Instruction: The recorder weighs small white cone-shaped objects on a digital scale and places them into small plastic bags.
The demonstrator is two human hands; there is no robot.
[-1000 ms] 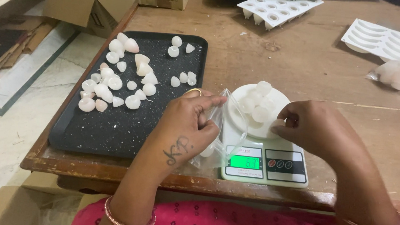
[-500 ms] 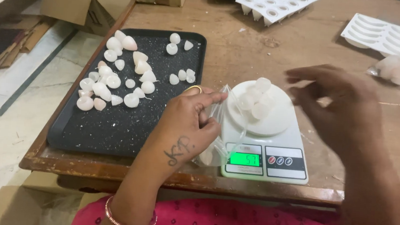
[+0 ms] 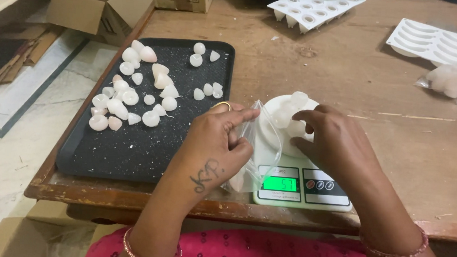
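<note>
Head view: left hand (image 3: 217, 144) is pinching the rim of a clear, thin plastic bag (image 3: 262, 147) between thumb and fingers, holding it open beside a white digital kitchen scale (image 3: 300, 188) on the brown wooden bench (image 3: 352, 73). Right hand (image 3: 336, 142) is closing its fingers on the small white moulded pieces (image 3: 290, 109) piled on the scale's round plate. More such pieces are lying on the black rectangular tray (image 3: 140, 149) just left of the bag.

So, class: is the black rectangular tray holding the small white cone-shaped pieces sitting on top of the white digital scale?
No: the black tray lies on the wooden table, left of the white scale.
</note>
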